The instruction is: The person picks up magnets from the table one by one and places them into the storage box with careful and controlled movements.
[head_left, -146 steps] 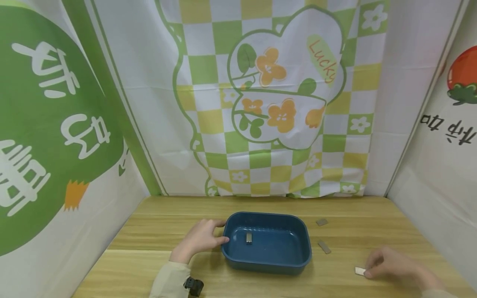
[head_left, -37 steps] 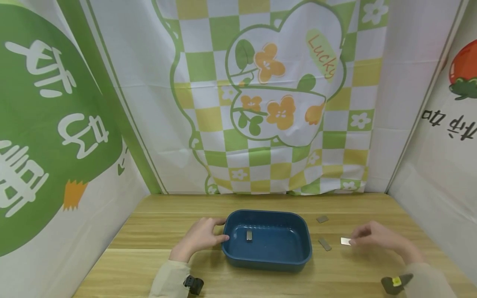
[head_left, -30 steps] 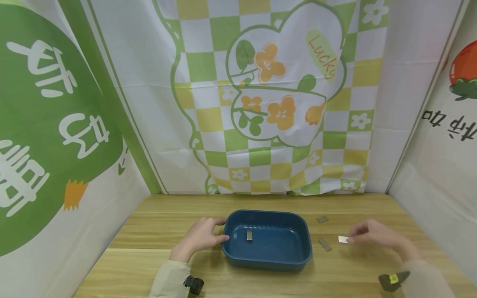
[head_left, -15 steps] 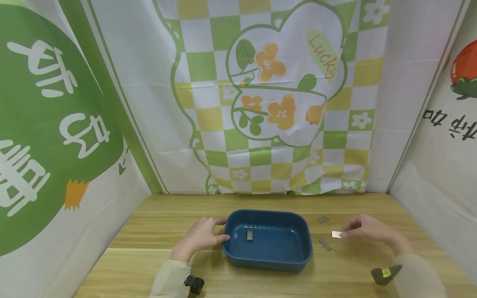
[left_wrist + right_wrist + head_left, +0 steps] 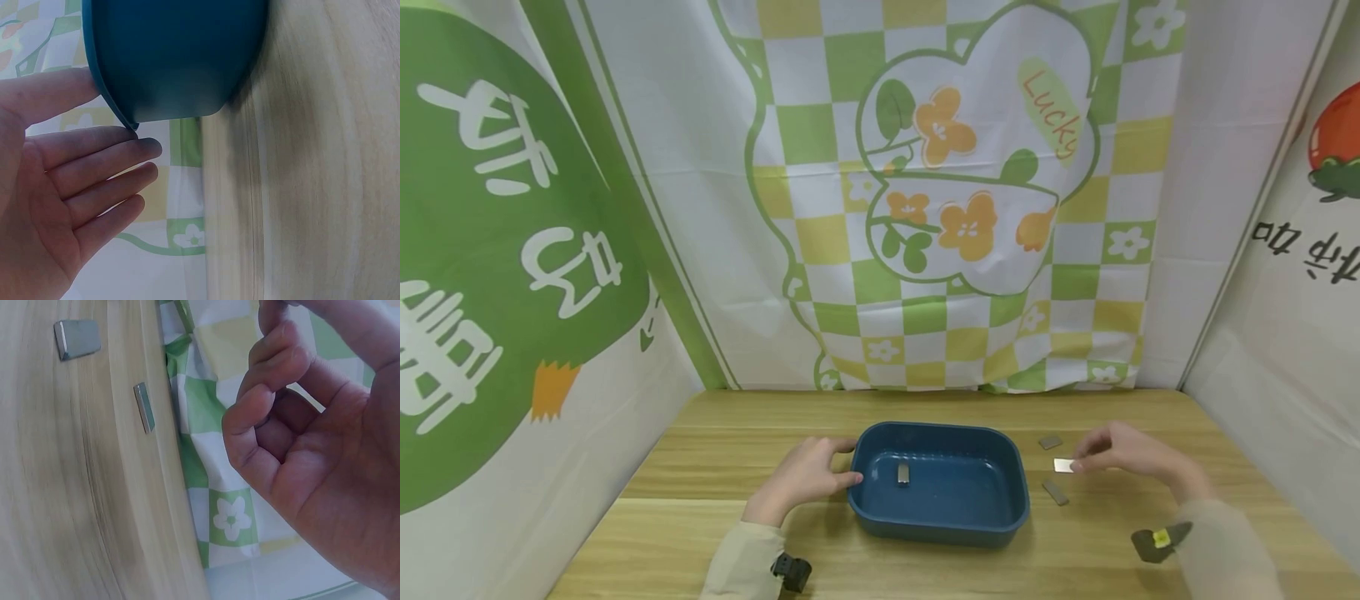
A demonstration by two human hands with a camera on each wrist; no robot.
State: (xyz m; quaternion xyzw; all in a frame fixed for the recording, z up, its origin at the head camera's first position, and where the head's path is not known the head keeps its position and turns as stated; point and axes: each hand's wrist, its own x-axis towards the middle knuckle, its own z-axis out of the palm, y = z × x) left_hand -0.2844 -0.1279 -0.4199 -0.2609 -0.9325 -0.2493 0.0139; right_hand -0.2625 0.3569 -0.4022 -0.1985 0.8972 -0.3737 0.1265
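My left hand stays at the left end of a blue rectangular plastic box, its thumb and index finger spread along the rim. In the left wrist view the fingers reach out nearly straight beside the box's edge. My right hand pinches a small flat silver metal block between thumb and fingertips, to the right of the box. The right wrist view cuts off those fingertips and hides the block. One shiny metal block stands inside the box, toward its left end.
Two more flat metal blocks lie on the wooden table right of the box: a farther block and a nearer block. A checked cloth hangs behind the table, and printed white cloth walls stand at both sides.
From the right part of the table, my right hand has carried its metal block leftward and away from me, toward the box. The left hand keeps its place at the box.
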